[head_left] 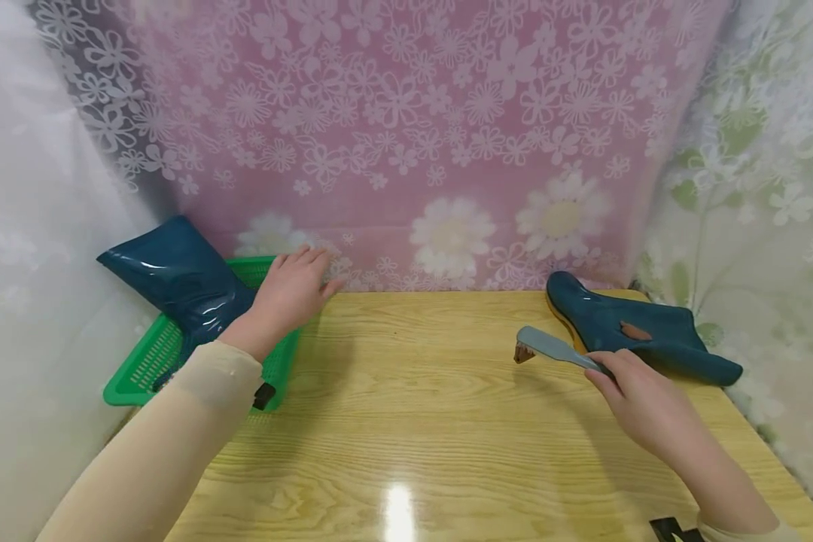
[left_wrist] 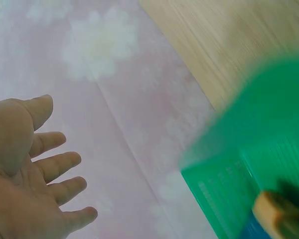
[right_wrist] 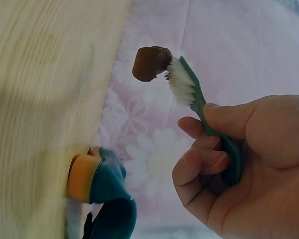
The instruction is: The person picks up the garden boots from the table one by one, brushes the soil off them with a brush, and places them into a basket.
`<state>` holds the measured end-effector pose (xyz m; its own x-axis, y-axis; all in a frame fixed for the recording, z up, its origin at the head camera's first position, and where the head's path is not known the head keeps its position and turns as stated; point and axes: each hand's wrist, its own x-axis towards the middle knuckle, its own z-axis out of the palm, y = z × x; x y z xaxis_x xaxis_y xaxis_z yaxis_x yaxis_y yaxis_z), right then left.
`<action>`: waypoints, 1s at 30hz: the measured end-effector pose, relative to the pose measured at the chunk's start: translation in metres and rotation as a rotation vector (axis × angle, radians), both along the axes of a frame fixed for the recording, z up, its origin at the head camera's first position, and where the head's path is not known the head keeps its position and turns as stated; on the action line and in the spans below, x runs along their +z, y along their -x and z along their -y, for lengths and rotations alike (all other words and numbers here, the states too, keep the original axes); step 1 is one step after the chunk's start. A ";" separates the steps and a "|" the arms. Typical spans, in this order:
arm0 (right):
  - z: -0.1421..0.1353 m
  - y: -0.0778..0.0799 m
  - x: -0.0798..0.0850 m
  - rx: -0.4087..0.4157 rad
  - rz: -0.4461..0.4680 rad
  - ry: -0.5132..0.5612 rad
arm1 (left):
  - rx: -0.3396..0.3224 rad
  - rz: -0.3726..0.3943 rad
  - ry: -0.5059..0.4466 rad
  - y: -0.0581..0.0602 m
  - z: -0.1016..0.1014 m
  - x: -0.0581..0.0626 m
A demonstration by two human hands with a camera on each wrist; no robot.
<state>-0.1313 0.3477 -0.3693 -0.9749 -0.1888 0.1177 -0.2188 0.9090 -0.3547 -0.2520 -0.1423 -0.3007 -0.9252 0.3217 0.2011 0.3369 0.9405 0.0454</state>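
My right hand (head_left: 640, 399) grips the handle of a grey-green scrubbing brush (head_left: 554, 346), held above the table with its bristles down. In the right wrist view, a brown lump (right_wrist: 148, 63) clings to the tip of the brush's white bristles (right_wrist: 181, 82). Behind this hand a dark blue rubber boot (head_left: 664, 331) with a yellow-orange sole lies on its side, a brown smear (head_left: 634, 331) on its shaft. My left hand (head_left: 291, 290), fingers spread and holding nothing, is over the far right rim of a green basket (head_left: 286, 369). Another dark blue boot (head_left: 176, 263) leans inside that basket, partly behind my forearm.
The wooden table (head_left: 406, 406) has a glossy light reflection near its front. A pink flowered curtain (head_left: 406, 150) hangs along the back edge. Pale flowered sheets (head_left: 772, 188) close in both sides.
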 end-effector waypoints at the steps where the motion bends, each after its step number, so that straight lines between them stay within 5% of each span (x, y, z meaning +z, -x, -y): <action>1: -0.004 -0.001 -0.001 -0.009 0.004 0.003 | -0.012 0.000 -0.011 0.000 -0.007 0.000; 30: -0.076 -0.026 -0.004 -0.198 0.095 0.123 | -0.156 0.078 -0.134 0.004 -0.130 -0.032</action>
<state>-0.1056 0.4235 -0.3730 -0.9993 0.0167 0.0341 -0.0016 0.8794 -0.4762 -0.2557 -0.0120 -0.3327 -0.8809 0.4374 0.1809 0.4683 0.8611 0.1981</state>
